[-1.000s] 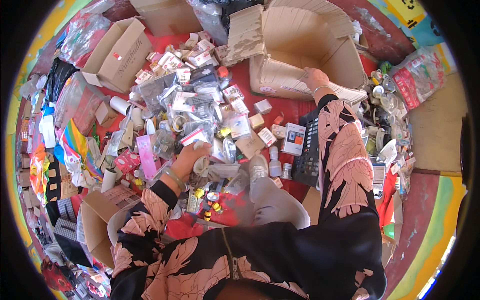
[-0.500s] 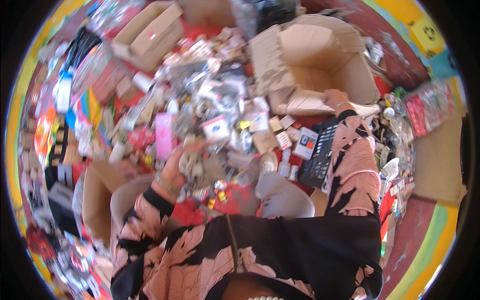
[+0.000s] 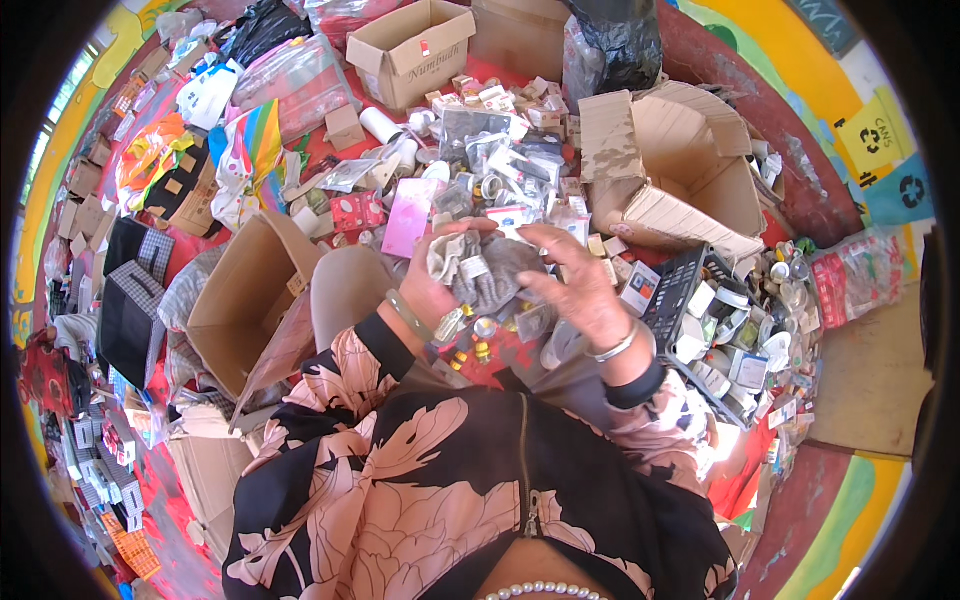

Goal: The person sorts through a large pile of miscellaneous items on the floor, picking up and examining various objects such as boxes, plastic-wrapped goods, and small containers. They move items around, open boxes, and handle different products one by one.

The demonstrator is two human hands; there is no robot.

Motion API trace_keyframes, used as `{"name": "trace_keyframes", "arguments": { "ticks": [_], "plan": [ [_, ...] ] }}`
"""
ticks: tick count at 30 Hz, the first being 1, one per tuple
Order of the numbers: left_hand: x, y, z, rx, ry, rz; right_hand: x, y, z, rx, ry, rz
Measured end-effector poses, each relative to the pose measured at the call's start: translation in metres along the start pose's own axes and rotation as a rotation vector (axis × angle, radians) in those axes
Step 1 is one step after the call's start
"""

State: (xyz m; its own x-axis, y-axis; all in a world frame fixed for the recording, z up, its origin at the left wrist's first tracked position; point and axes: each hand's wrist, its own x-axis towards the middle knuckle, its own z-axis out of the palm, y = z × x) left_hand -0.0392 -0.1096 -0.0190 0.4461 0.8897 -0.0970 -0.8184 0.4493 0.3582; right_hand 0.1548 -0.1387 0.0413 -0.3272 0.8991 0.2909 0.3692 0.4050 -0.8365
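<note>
My left hand (image 3: 428, 280) grips a crumpled grey cloth (image 3: 490, 272) with a pale beige part, held above the pile in front of me. Just right of it is my right hand (image 3: 585, 295), its fingers apart and curved toward the cloth; whether a fingertip touches it I cannot tell. Below the cloth, small yellow pieces (image 3: 482, 350) lie on the red floor cover. A flat pink box (image 3: 411, 217) rests beyond my left hand. To the right of my right hand stands a black plastic crate (image 3: 682, 290) holding mixed small boxes and containers.
Open cardboard boxes surround me: one at the near left (image 3: 252, 300), one at the far right (image 3: 690, 165), another at the back (image 3: 410, 60). Loose packaging and plastic bags (image 3: 510, 165) heap up in the middle. A black bag (image 3: 612, 45) stands at the back.
My right hand has left the rim of the far right box and come back beside the cloth. My left hand still holds the cloth. The whole view has shifted.
</note>
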Motion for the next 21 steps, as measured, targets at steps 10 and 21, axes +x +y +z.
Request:
{"name": "trace_keyframes", "arguments": {
  "ticks": [10, 21],
  "plan": [
    [-0.063, 0.005, 0.013, -0.182, -0.117, -0.210, -0.034, -0.028, 0.057, 0.066, 0.188, 0.129],
    [-0.073, -0.022, 0.032, 0.274, 0.095, -0.287, -0.049, -0.045, 0.036, 0.842, 0.567, 0.206]
  ]
}}
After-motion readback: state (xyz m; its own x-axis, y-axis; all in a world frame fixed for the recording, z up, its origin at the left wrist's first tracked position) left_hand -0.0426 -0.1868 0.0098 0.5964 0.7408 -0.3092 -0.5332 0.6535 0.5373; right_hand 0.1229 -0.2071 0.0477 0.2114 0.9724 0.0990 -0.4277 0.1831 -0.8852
